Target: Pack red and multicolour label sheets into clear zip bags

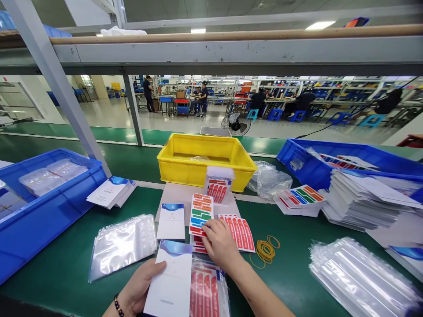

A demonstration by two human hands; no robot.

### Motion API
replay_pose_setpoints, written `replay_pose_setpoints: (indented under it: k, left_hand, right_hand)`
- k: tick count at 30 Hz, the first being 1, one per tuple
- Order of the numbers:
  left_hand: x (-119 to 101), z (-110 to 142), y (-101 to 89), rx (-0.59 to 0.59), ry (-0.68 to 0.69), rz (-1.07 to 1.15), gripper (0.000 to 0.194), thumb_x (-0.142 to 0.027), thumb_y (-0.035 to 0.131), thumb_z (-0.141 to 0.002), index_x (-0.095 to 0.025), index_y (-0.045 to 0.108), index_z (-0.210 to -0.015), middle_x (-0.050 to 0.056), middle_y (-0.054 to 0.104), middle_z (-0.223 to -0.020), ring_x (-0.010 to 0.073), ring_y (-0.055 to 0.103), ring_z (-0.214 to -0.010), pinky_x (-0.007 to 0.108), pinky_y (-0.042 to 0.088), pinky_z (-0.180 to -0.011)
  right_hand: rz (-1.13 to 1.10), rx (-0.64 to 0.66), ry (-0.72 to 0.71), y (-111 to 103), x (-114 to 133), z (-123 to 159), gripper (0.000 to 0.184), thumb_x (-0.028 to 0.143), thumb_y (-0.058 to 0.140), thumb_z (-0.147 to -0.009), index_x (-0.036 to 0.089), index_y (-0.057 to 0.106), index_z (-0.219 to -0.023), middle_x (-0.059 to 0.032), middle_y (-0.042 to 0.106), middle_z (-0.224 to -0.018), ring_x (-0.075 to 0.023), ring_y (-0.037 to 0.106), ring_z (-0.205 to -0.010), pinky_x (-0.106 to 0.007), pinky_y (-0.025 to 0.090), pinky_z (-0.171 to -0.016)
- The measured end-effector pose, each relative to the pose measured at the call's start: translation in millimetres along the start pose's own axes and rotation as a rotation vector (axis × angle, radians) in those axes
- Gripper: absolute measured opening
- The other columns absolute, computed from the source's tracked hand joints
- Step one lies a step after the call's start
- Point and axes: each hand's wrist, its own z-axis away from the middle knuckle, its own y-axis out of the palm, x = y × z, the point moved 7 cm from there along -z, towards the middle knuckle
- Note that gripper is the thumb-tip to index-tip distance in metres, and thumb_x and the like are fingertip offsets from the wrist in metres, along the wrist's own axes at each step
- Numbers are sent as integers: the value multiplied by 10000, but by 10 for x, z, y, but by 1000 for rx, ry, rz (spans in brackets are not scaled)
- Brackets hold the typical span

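My left hand [141, 284], with a beaded bracelet at the wrist, is closed on the edge of a white booklet [168, 281] with a blue top. My right hand [220, 242] pinches the lower edge of a multicoloured sticker sheet [201, 211] in orange, green, blue and red. Beyond the held booklet lies another booklet [171, 221]. Red sticker sheets [239, 231] are fanned out just right of my right hand. Below it, more red sheets sit in a clear bag [206, 288], partly covered by the held booklet.
A yellow bin [205, 169] stands behind, with blue bins [56, 198] [350, 158] either side. Clear bags [124, 244] lie left, and more bags [361, 275] right. Rubber bands [265, 251], a booklet stack [111, 192] and paper stacks [358, 202] surround my hands. A metal shelf beam [231, 52] crosses above.
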Motion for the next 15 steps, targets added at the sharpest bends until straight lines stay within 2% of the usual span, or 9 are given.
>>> replay_pose_setpoints:
  k: [2,4,7,9,10,12,14,15]
  left_hand:
    - [24,-17,34,-10,-3,6,254,-222,642,-749,-33,670,-917,184,721,-856,301,680,-807,394,484,-777]
    - [59,-41,92,-4,-24,57,297,-267,625,-770,-27,663,-940,181,719,-871,301,670,-856,390,471,-816]
    - [110,-70,207,50,-68,187,441,-404,580,-791,-33,631,-1025,174,709,-931,309,634,-959,394,451,-868]
    - [133,-80,221,37,-86,212,468,-407,588,-785,-32,604,-1064,170,710,-929,312,631,-968,398,450,-873]
    - [141,-81,193,-2,-89,192,451,-373,603,-782,-25,594,-1069,170,715,-906,312,641,-946,401,455,-865]
    - [164,-66,97,-118,-117,120,413,-304,626,-777,-12,579,-1065,170,724,-851,312,665,-884,406,469,-840]
    - [179,-39,31,-198,-157,68,406,-286,640,-770,-4,568,-1053,179,724,-829,318,676,-843,411,479,-818]
    - [187,-27,32,-206,-184,64,410,-297,644,-767,-3,567,-1043,184,723,-832,321,677,-839,412,481,-813]
  right_hand:
    - [-71,-116,-72,-154,145,3,195,99,426,-837,151,603,-899,-81,622,-822,-205,547,-805,-425,387,-822]
    - [-130,-175,-162,-298,390,45,208,83,408,-843,133,586,-939,-85,621,-806,-192,541,-772,-383,401,-750]
    - [-216,-94,-329,-379,815,171,197,141,403,-856,123,577,-946,-87,623,-769,-195,539,-744,-355,399,-676]
    - [-296,-21,-416,-403,968,267,226,242,384,-890,132,580,-916,-67,613,-713,-184,535,-698,-338,398,-647]
    - [-327,-1,-422,-423,956,298,246,271,375,-898,135,579,-918,-64,613,-711,-179,534,-692,-333,400,-646]
    - [-343,-2,-332,-478,725,313,235,241,372,-898,140,580,-940,-70,626,-759,-175,542,-724,-327,406,-674]
    - [-280,-21,-120,-528,263,296,210,167,394,-875,152,594,-936,-81,639,-825,-181,554,-786,-329,408,-723]
    - [-233,-2,5,-526,-9,294,200,185,416,-870,163,609,-917,-83,643,-847,-189,559,-803,-332,407,-738]
